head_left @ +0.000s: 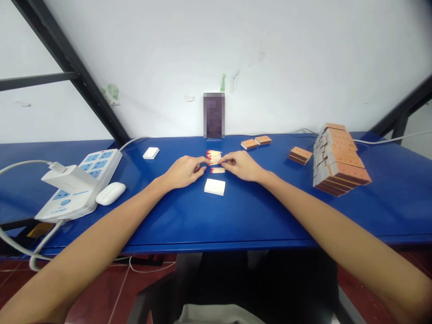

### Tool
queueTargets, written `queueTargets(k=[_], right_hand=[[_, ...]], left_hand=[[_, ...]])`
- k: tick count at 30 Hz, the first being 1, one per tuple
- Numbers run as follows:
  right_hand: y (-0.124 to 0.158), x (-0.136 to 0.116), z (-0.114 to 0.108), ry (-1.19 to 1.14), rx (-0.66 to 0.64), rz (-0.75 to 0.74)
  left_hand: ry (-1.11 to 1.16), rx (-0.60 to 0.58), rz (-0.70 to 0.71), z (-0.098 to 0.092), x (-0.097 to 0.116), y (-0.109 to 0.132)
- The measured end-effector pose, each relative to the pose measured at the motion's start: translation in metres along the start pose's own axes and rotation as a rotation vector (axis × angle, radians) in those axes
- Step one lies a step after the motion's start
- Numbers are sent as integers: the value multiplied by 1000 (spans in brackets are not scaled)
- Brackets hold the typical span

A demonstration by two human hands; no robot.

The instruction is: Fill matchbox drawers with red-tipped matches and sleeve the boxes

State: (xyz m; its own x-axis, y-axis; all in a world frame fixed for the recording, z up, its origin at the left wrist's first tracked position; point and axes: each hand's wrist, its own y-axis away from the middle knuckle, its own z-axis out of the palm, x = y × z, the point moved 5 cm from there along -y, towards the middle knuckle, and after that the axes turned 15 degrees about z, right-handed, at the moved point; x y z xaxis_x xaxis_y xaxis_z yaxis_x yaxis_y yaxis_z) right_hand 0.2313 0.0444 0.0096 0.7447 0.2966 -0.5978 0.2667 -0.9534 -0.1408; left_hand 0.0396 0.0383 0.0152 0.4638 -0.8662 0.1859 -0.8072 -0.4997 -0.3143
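The loosely open left hand (184, 172) and the curled right hand (245, 166), its grip unclear, touch opposite ends of red-tipped matches (215, 157) on a blue table (189, 220).

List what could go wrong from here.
1. Loose red-headed wooden matches lie between the left hand and right hand; uneven pressure from the fingers could scatter them.
2. The smaller row of red-headed wooden matches lies close by, so the two groups might mix.
3. The stack of orange-and-brown rectangular matchboxes looks uneven; a bump might topple it.
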Motion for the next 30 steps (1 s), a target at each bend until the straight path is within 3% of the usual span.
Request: queueTargets(k=[30], right_hand=[[5,-6,1,-80,-62,-15]], left_hand=[[2,-33,-10,1,-1,1]])
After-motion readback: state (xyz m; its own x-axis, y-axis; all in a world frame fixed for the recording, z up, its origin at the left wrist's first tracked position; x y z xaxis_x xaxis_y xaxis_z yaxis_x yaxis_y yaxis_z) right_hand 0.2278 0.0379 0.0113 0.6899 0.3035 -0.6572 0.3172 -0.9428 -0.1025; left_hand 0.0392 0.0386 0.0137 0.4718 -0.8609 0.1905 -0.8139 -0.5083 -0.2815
